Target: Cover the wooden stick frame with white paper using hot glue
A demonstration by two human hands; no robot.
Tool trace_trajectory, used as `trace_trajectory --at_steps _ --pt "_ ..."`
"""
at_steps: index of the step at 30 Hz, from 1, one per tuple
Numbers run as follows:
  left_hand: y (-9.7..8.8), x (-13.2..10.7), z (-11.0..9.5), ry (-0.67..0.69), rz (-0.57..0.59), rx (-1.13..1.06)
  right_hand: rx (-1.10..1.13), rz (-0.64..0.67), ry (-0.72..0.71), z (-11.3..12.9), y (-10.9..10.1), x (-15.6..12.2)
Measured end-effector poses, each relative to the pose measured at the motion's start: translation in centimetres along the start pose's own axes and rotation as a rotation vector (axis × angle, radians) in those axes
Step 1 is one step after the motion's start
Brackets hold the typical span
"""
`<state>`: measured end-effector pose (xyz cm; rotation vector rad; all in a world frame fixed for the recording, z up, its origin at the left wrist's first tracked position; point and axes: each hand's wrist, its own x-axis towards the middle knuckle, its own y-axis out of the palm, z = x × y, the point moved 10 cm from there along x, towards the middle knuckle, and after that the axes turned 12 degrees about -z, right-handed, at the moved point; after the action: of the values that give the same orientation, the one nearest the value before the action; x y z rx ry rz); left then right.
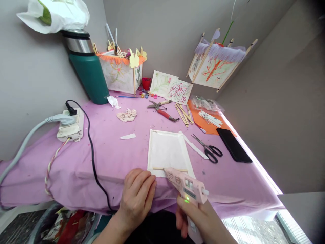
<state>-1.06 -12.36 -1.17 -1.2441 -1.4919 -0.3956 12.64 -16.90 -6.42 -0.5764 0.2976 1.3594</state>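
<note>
A white paper panel (169, 149) with folded edges lies near the front of the table. A thin wooden stick (158, 168) runs across its lower end. My right hand (191, 211) is wrapped around the handle of a pale pink hot glue gun (186, 184), its green light lit. The glue gun's nozzle meets the stick near the middle of the panel's lower edge. My left hand (138, 195) is closed, with curled fingers at the panel's lower left corner. Its fingertips cover that corner, and the thumb is mostly hidden.
Black-handled scissors (212, 152), a paper strip (195, 147) and a phone (234, 145) lie right. Pruning shears (162, 110) and wooden sticks (184, 115) are farther back. A green bottle (88, 74), power strip (72, 125) and black cable (91, 149) are left. A decorated lantern (215, 66) hangs right.
</note>
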Motion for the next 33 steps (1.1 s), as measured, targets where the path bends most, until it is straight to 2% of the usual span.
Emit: trace_trajectory --at_steps 10,19,23,30,33 --pt "-0.5 -0.9 0.4 -0.013 -0.033 -0.048 -0.043 0.061 -0.076 1.1 2.8 0.9" --pt "-0.7 -1.0 0.2 0.002 -0.043 -0.077 -0.048 0.075 -0.071 1.8 3.5 1.0" --pt "-0.6 -1.0 0.3 0.002 -0.048 -0.084 -0.019 0.063 -0.052 1.1 3.0 0.9" --pt "-0.7 -0.8 0.2 -0.005 -0.057 -0.074 -0.045 0.004 -0.002 0.1 0.4 0.0" --pt "-0.7 -0.8 0.1 0.004 -0.054 -0.063 -0.043 0.008 0.009 0.2 0.3 -0.3"
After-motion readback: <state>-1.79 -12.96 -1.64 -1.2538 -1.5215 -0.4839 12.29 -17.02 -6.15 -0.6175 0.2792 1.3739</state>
